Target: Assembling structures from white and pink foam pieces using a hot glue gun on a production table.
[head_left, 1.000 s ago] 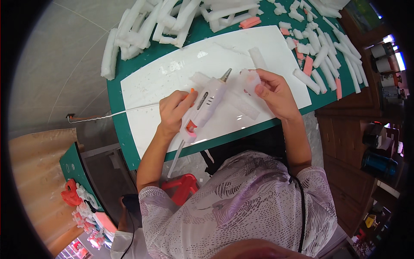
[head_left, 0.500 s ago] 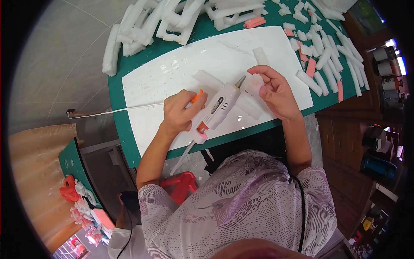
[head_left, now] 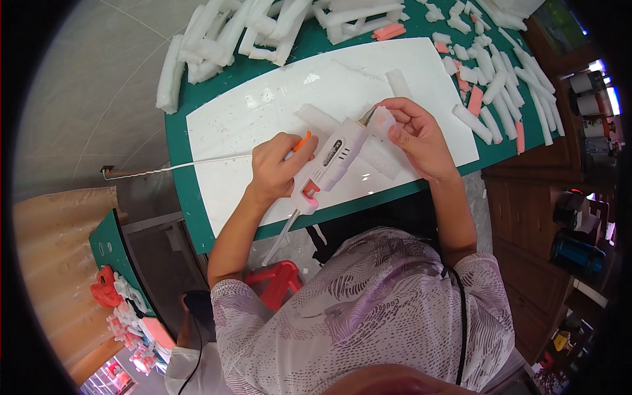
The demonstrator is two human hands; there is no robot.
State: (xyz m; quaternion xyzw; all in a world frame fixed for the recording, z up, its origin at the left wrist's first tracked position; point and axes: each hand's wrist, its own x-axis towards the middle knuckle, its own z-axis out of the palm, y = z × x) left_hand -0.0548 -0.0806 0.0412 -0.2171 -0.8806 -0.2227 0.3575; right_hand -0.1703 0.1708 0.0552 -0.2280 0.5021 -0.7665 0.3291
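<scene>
My left hand (head_left: pixel 280 164) is wrapped round the handle of a white hot glue gun (head_left: pixel 334 155) with an orange trigger and a clear glue stick (head_left: pixel 281 238) sticking out of its back end. A small whitish foam piece (head_left: pixel 380 124) is pinched between the thumb and fingers of my right hand (head_left: pixel 420 138). The gun's metal nozzle is partly hidden behind that piece; whether they touch I cannot tell. Under the gun, white foam strips (head_left: pixel 378 160) lie on the white board (head_left: pixel 237 131).
The board rests on a green table (head_left: pixel 178 141). White foam frames (head_left: pixel 283 33) stand along the far side. Loose white and pink foam strips (head_left: pixel 490 85) are scattered at the right. A white cord (head_left: pixel 197 162) runs left. Below the near edge is a red stool (head_left: pixel 280 283).
My right hand has moved slightly left and toward me with the foam piece, which now overlaps the nozzle. The glue gun has shifted very little.
</scene>
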